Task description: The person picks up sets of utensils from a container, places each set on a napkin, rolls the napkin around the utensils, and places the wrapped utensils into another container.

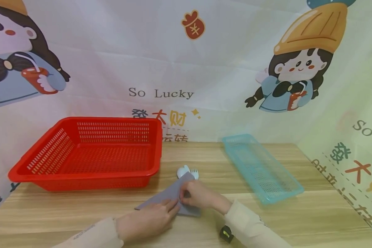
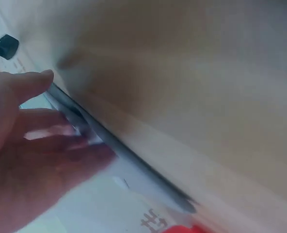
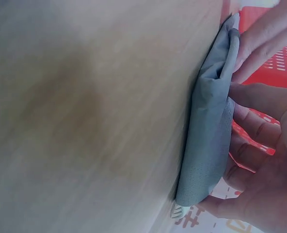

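A grey folded cloth (image 1: pixel 164 197) lies flat on the table. My left hand (image 1: pixel 150 218) rests on its near left part with fingers extended; in the left wrist view the hand (image 2: pixel 41 141) lies along the cloth's long edge (image 2: pixel 129 155). My right hand (image 1: pixel 198 196) pinches the cloth near its middle. From the right wrist view, fingers of the right hand (image 3: pixel 264 145) curl against the folded cloth (image 3: pixel 209 131), with my left fingers touching its far end. Just beyond the cloth, a white spoon head (image 1: pixel 183 171) and white fork tines (image 1: pixel 194 173) stick out.
A red perforated basket (image 1: pixel 90 177) stands at the left, and a light-blue perforated tray (image 1: pixel 268 199) at the right. A small black object (image 1: pixel 226 234) with a yellow-green mark lies by my right sleeve. A printed cloth backdrop (image 1: pixel 204 79) rises behind the table.
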`<state>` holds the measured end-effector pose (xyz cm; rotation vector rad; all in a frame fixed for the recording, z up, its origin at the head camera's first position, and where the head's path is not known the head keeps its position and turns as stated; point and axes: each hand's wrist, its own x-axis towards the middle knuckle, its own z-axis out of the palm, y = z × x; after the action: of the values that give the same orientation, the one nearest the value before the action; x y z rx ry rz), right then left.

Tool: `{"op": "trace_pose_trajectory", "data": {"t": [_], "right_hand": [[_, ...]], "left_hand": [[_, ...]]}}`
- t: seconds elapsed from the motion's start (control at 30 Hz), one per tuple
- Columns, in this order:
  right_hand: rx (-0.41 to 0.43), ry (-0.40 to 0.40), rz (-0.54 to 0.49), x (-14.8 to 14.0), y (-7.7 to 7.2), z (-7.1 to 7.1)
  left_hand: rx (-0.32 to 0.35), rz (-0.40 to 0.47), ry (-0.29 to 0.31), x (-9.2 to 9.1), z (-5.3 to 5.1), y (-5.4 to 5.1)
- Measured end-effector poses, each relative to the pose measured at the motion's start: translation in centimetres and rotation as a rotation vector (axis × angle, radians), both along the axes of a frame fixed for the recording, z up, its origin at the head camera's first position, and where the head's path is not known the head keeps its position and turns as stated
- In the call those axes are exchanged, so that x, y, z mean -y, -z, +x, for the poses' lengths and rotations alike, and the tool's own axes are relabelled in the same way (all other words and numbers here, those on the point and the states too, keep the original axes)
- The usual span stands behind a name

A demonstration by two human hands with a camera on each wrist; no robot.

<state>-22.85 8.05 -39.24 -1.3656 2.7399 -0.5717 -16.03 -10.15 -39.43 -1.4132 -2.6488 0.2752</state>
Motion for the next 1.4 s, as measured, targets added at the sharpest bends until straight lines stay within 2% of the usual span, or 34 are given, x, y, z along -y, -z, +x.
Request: {"op": "trace_pose_trajectory", "data": {"t": [0.13, 0.23, 0.33, 0.43, 0.57, 0.7, 0.8, 0.9, 0.97, 1.13, 1.23, 1.4], "right_hand": [[0.019, 0.014, 0.003, 0.0, 0.0, 0.1], [0.018, 0.019, 0.012, 0.0, -0.1, 0.1], [-0.032, 0.013, 0.034, 0.0, -0.1, 0.3], [-0.198, 0.004, 0.081, -0.3, -0.2, 1.0], [-0.452, -0.014, 0.116, -0.8, -0.3, 2.6], [-0.556, -0.065, 0.108, -1.7, -0.3, 4.3], [-0.550, -0.104, 0.152, -2.7, -0.1, 5.5], [-0.511, -0.125, 0.247, -3.4, 0.0, 6.1], [-0.474, -0.130, 0.282, -3.7, 0.1, 6.3], [-0.470, -0.144, 0.303, -3.7, -0.1, 6.3], [-0.488, -0.151, 0.316, -3.6, -0.2, 6.2], [-0.506, -0.154, 0.312, -3.5, -0.1, 5.9]], "left_hand": [[0.240, -0.041, -0.167, -0.4, 0.9, 0.0], [0.372, -0.025, -0.268, -0.8, 1.2, 0.2], [0.410, -0.022, -0.299, -1.0, 1.3, 0.4], [0.408, -0.025, -0.294, -1.1, 1.3, 0.4], [0.330, -0.053, -0.249, -1.2, 1.3, 0.5], [0.152, -0.065, -0.172, -1.2, 1.4, 0.6], [0.041, -0.036, -0.122, -1.1, 1.4, 0.6], [-0.049, -0.024, -0.061, -0.9, 1.1, 0.5], [-0.148, -0.033, -0.009, -0.9, 0.9, 0.5], [-0.376, -0.066, 0.093, -1.0, 0.1, 0.6], [-0.458, -0.078, 0.118, -1.2, -0.4, 0.7], [-0.476, -0.066, 0.131, -1.3, -1.1, 0.9]]}}
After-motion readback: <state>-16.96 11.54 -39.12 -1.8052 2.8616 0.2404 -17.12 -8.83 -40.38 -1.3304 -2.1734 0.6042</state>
